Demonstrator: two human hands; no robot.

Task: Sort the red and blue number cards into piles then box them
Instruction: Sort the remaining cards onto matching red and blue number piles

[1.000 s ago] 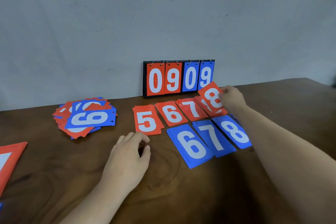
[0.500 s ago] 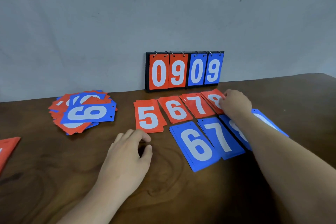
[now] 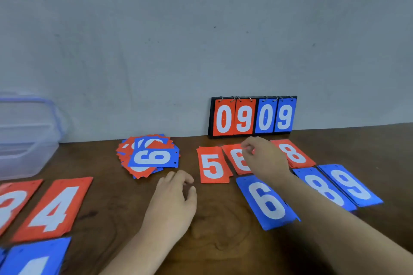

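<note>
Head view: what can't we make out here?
Head view:
- Red 6 card: half covered by the right hand.
- Anything between it and the red 8 card: behind that hand and forearm.
- Plastic box: blurred, cut by left edge.
- Blue card, bottom left: digit cut by bottom edge.
- Right hand's grip: unclear.

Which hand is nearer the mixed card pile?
Left. The left hand sits just right of the mixed pile; the right hand is farther right, over the red 6 cards.

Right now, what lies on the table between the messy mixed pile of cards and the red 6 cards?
In the head view, the red 5 cards lie between the mixed pile and the red 6 cards.
</note>
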